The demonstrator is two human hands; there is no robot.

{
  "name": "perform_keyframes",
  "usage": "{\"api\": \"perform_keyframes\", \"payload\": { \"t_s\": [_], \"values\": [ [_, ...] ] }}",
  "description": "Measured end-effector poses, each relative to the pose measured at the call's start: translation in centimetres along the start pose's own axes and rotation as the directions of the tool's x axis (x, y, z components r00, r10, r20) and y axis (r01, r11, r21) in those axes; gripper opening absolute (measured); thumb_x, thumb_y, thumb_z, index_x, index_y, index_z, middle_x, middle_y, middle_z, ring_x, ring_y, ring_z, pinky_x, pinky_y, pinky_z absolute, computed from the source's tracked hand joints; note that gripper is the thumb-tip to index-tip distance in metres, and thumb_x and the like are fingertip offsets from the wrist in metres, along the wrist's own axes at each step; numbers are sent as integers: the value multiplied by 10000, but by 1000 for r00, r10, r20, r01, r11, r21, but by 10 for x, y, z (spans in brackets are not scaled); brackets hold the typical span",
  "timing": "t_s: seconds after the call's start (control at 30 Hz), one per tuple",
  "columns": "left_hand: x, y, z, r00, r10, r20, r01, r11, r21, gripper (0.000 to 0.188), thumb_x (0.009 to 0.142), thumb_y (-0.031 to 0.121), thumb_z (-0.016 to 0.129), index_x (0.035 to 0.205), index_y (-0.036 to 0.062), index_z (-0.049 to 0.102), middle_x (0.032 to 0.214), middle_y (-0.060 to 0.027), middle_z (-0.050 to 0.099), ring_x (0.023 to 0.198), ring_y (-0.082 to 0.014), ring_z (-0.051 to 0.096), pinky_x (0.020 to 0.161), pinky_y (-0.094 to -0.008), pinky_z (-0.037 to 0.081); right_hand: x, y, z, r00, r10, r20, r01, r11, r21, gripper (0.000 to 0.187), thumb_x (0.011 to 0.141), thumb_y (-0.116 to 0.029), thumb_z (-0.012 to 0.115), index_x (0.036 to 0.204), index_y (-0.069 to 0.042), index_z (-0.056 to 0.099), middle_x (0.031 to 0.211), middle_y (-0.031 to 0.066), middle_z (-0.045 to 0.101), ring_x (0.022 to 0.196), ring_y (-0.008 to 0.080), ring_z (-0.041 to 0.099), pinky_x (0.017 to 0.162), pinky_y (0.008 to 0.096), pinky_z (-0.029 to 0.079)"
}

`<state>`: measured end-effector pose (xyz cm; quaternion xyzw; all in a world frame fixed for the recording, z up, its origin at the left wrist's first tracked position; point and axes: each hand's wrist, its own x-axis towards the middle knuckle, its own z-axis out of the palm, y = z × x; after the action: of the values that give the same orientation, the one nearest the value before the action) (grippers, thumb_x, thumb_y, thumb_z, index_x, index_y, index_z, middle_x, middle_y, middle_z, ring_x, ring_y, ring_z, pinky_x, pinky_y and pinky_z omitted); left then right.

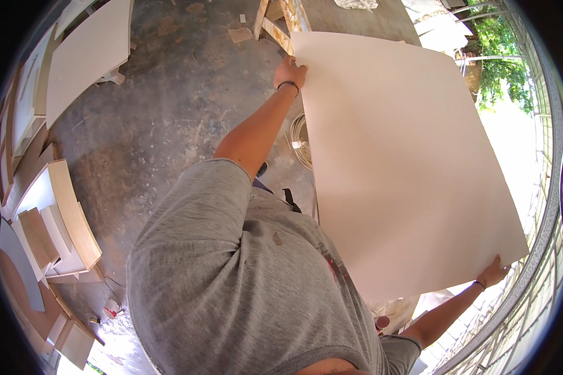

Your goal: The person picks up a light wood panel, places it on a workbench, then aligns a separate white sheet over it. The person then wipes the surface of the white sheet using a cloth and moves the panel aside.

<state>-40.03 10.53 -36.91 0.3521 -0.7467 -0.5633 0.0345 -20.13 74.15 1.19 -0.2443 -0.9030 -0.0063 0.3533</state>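
Observation:
A large flat white board is held out in front of me and to my right, tilted, covering much of that side. My left hand is closed on its left edge, a little below the far left corner. Out to the right, my right hand grips the board's near edge close to the near right corner. The fingers of both hands are partly hidden by the board. Each wrist wears a thin dark band.
A wooden stand is just beyond the board's far left corner. On the floor beside the board's left edge lies a coil of pale cable. White panels and wooden box frames line the left. A metal grille borders the right.

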Motion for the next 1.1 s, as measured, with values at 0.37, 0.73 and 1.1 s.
{"api": "perform_keyframes", "payload": {
  "t_s": [0.37,0.73,1.1],
  "values": [
    [0,-2,-3,1000,-19,0,19,1000,7,389,664,335,729,885,45,595,847,-126,653,811,-261,628,728,-356,484,2,13,10,1000,-29,-6,29,990,141,438,837,-176,589,1203,16,445,1109,170,558,930,264,590,796,353,517],
    [-50,-29,10,1000,-2,-3,2,998,-57,418,644,315,757,890,59,537,825,-98,615,776,-248,602,696,-360,480,-27,-25,5,999,39,5,-39,975,219,349,847,-171,596,1145,-18,495,1074,140,572,906,243,593,751,338,528],
    [-193,-86,19,994,23,108,3,972,-234,455,627,252,776,899,16,498,772,-54,554,694,-190,542,645,-318,467,-26,25,50,1000,-7,-26,17,900,435,585,702,-199,709,1174,58,478,1076,168,589,872,257,617,725,343,534]
  ]
}}
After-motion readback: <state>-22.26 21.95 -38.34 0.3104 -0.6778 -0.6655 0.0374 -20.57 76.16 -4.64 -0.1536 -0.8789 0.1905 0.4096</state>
